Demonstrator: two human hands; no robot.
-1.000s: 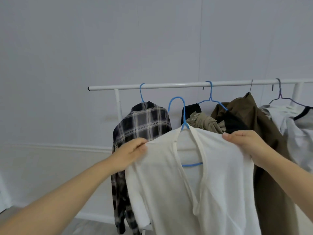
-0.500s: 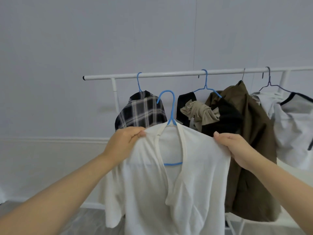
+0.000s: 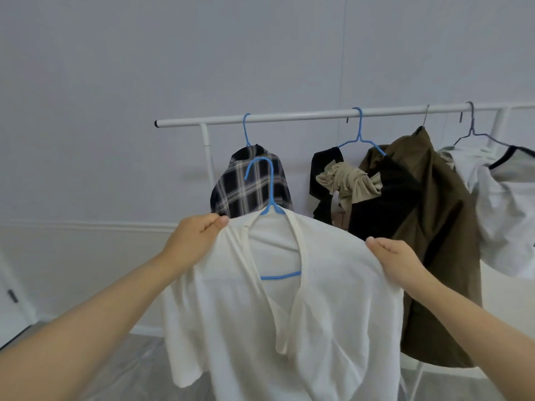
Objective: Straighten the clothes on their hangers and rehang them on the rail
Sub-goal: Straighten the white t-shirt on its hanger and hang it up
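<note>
A white V-neck top (image 3: 333, 299) hangs on a blue hanger (image 3: 270, 195) held off the rail, below and in front of it. My left hand (image 3: 197, 241) pinches the top's left shoulder. Gripping the right shoulder is my right hand (image 3: 396, 261). The white rail (image 3: 304, 114) runs across behind. On it hang a black-and-white plaid shirt (image 3: 252, 186), a black garment with a bunched beige one (image 3: 347, 183) on a blue hanger, an olive jacket (image 3: 434, 227), and a white-grey top (image 3: 506, 204) at the right.
A plain pale wall stands behind the rack. The rack's white upright post (image 3: 210, 160) is left of the plaid shirt. Clear plastic sheeting (image 3: 139, 371) covers the floor below. The rail between the plaid shirt and the black garment carries no hanger.
The white top on its hanger has dropped lower in view and shifted slightly left relative to the rail. Both hands keep their grip on its shoulders.
</note>
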